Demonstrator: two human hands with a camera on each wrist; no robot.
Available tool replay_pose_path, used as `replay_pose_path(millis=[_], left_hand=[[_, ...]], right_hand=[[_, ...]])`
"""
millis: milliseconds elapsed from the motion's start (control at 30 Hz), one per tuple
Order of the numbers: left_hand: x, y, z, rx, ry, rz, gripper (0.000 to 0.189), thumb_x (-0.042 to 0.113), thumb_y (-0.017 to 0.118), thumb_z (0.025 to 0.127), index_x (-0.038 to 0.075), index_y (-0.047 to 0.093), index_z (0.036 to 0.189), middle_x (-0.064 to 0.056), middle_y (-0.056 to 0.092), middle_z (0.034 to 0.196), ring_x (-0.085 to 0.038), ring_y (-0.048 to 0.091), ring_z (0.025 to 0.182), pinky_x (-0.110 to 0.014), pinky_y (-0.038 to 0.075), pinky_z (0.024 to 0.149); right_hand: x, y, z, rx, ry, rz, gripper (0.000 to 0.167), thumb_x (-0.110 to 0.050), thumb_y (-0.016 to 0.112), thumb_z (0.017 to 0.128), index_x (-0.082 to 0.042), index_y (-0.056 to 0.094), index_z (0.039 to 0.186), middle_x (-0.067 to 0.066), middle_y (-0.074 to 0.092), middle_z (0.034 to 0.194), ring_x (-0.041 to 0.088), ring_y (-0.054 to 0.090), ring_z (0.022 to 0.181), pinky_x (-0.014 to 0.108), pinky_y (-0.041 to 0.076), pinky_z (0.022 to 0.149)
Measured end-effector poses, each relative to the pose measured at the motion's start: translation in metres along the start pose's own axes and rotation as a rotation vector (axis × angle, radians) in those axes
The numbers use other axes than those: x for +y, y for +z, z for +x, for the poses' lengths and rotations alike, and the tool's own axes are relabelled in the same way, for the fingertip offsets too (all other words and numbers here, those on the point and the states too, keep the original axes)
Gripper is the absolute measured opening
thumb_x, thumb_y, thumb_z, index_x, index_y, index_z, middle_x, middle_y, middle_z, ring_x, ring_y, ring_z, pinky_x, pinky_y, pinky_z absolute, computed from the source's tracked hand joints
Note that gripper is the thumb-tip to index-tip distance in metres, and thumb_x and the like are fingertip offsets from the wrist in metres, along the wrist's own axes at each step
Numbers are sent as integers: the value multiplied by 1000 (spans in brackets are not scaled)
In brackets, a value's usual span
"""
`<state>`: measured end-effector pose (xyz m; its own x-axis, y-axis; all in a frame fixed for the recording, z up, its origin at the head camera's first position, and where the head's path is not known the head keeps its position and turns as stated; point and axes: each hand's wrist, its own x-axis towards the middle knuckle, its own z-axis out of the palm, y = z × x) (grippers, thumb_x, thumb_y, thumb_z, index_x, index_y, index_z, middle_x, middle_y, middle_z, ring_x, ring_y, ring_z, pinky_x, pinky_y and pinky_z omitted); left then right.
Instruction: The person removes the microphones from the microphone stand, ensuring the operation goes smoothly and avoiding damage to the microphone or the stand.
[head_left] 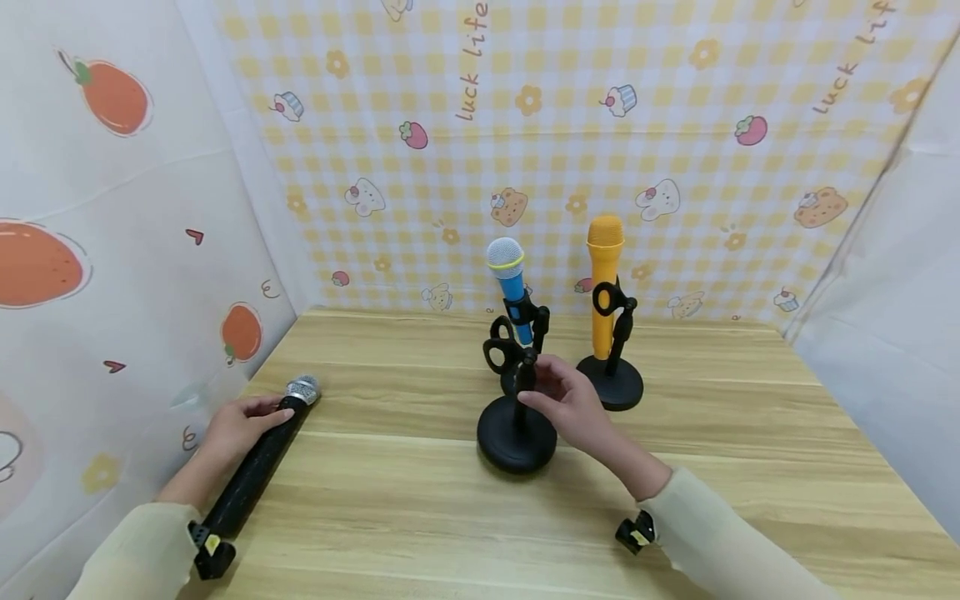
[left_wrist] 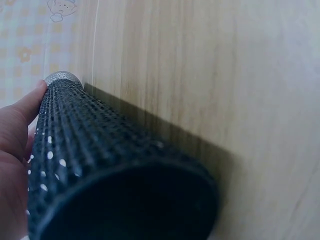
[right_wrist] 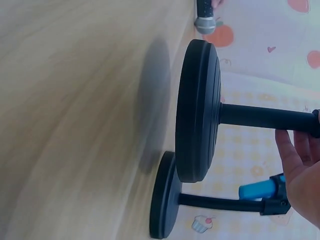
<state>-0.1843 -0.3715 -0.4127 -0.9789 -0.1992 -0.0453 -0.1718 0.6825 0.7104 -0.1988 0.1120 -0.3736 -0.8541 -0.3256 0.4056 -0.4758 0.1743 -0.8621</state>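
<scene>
My left hand (head_left: 238, 433) grips a black microphone (head_left: 258, 468) with a silver mesh head, thumb on top near the head end. In the left wrist view its textured handle (left_wrist: 95, 135) runs toward the camera; whether it rests fully on the table I cannot tell. My right hand (head_left: 573, 404) holds the post of a black desk stand (head_left: 517, 437) with an unfilled ring clip. In the right wrist view the stand's round base (right_wrist: 197, 110) is raised off the table, its shadow apart from it. Right behind stands a blue microphone (head_left: 513, 287) clipped in another stand, its base partly hidden.
A yellow microphone (head_left: 604, 275) stands upright at the back right, beside a black stand (head_left: 621, 383) with a ring clip. The wooden table (head_left: 390, 508) meets a patterned cloth backdrop (head_left: 450, 167) behind and a cloth wall (head_left: 150, 275) on the left.
</scene>
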Motion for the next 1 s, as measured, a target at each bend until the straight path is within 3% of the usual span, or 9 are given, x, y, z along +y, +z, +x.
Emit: replay_pose_path(millis=[167,333,633,800,1000], left_hand=[[-2,-1,0,1,-14,-22,66,41,66,92,-9,52,132,-31,51,131,-40,49,114,-44,44,87],[-3,-1,0,3,-2,-9,62,39,66,92,-8,54,131,-30,53,129,-37,52,111,-36,46,81],[-3,-1,1,-9,-25,-27,66,39,67,92,-10,51,133,-32,49,132,-41,49,115,-48,44,91],[-3,-1,1,0,-24,-26,64,39,67,92,-10,53,132,-30,52,129,-39,50,112,-43,45,86],[-1,-2,2,17,-15,-6,62,38,68,91,-9,55,130,-27,57,121,-33,52,105,-30,45,75]], right_hand=[[-8,13,12,-2,11,32,28,1,69,89,0,60,115,11,62,103,24,58,92,29,52,79],[-35,24,22,11,-2,31,25,5,68,88,4,59,111,11,61,99,21,57,89,28,51,80],[-51,45,46,35,10,77,33,3,68,89,8,57,119,16,61,104,27,61,97,38,53,86],[-49,54,58,30,13,97,36,1,68,89,8,56,123,19,61,107,31,61,102,41,52,89],[-14,68,79,64,-38,71,35,-7,72,88,-2,61,121,11,64,102,23,64,97,39,54,83]])
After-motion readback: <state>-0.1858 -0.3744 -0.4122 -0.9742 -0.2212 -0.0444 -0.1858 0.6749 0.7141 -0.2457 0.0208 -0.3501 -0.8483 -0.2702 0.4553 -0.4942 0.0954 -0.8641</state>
